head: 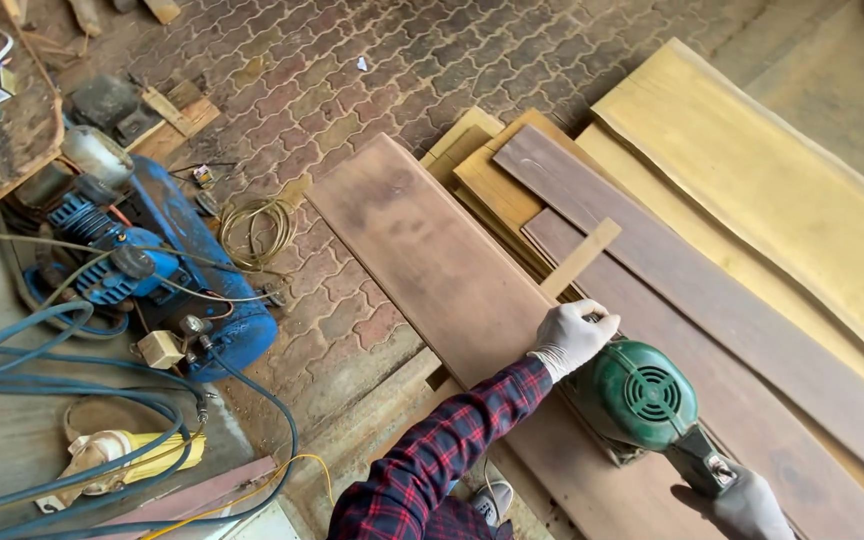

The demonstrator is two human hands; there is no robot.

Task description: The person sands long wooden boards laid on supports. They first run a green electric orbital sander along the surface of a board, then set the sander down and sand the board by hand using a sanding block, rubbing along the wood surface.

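The right hand (747,505) in a white glove grips the back handle of the green sander (637,400), fingers wrapped tight. The left hand (570,338) presses on the sander's front, fingers curled over it. The sander sits on the brown plank (432,260), near its close end. Best to keep it flat and push evenly. No labels can be made out

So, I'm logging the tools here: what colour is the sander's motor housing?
Green, with a dark handle; the sander shows best in the head view.
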